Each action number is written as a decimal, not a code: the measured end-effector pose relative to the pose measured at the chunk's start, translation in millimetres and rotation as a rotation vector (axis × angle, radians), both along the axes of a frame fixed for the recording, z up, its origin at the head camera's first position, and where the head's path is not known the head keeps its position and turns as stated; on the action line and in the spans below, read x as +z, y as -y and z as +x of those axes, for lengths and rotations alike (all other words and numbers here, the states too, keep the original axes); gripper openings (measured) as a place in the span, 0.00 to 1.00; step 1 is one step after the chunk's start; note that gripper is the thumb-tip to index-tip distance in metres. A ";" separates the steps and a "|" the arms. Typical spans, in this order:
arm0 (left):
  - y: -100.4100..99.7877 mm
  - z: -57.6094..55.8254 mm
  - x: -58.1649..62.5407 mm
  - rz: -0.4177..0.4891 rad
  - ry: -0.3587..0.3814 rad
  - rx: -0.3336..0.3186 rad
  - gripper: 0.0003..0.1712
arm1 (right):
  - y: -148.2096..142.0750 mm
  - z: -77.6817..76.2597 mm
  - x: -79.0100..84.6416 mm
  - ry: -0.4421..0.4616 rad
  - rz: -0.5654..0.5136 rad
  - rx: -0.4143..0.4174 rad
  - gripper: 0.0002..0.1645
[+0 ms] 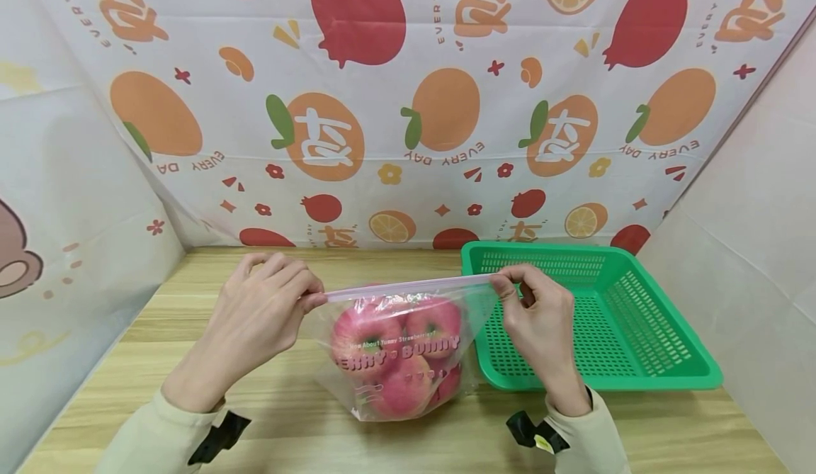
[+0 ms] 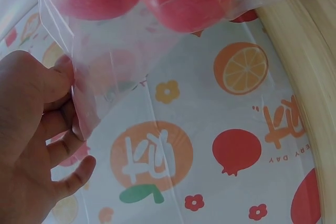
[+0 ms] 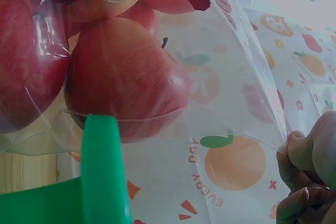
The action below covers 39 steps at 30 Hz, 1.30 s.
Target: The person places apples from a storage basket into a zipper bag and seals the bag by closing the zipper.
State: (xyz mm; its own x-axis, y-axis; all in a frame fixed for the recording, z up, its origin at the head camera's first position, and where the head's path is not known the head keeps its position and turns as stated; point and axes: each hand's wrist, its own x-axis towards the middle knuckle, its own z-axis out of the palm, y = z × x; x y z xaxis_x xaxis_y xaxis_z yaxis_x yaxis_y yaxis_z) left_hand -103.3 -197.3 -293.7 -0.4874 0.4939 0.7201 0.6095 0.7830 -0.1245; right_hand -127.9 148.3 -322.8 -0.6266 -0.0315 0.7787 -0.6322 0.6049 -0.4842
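Several red apples (image 1: 401,382) sit inside a clear zip bag (image 1: 474,314) with pink printed lettering. The bag's pink zip edge is stretched nearly level between both hands. My left hand (image 1: 264,311) pinches the left top corner; in the left wrist view the thumb and index of the left hand (image 2: 39,114) grip the clear film, the other fingers loosely bent. At the right top corner, my right hand (image 1: 538,318) pinches the edge between thumb and fingers. In the right wrist view, apples (image 3: 128,80) show through the film, and the right hand (image 3: 310,166) holds its edge.
A green plastic basket (image 1: 691,371) with perforated sides stands on the wooden table (image 1: 268,417), just right of the bag and partly behind the right hand. Behind the table hangs a fruit-printed cloth (image 1: 382,120). White sheets flank both sides.
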 end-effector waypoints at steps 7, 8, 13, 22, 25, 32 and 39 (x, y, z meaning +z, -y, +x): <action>4.0 0.0 -1.0 0.001 -0.001 0.008 0.34 | -0.4 -0.6 -0.1 0.011 -0.001 -0.005 0.03; 4.8 -0.2 -1.3 0.002 -0.007 0.007 0.33 | -0.5 -0.8 -0.1 0.011 -0.001 -0.005 0.03; 10.7 -0.4 -2.5 0.010 -0.034 0.008 0.32 | -1.7 -1.5 -0.1 0.015 -0.006 -0.010 0.02; 21.5 2.3 -2.3 0.037 -0.034 0.017 0.31 | -3.5 -2.9 -1.2 0.016 -0.003 -0.018 0.03; 23.1 2.8 -2.4 0.031 -0.036 0.018 0.31 | -3.2 -2.9 -1.3 0.022 -0.001 -0.019 0.02; 23.8 -0.2 -9.3 0.076 0.015 0.046 0.33 | -2.9 -5.1 -3.1 0.057 -0.004 -0.026 0.03; 18.7 -5.4 -26.6 0.215 0.151 0.065 0.11 | -2.5 -9.0 -6.9 0.127 -0.035 -0.043 0.05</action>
State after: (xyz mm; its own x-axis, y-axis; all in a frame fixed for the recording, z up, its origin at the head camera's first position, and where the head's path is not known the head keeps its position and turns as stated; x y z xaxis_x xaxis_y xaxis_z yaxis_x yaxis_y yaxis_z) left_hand -108.7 -216.0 -320.3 -0.6231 0.3017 0.7216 0.5561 0.8197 0.1374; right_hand -136.9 150.8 -329.7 -0.7203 0.0238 0.6933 -0.5381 0.6114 -0.5801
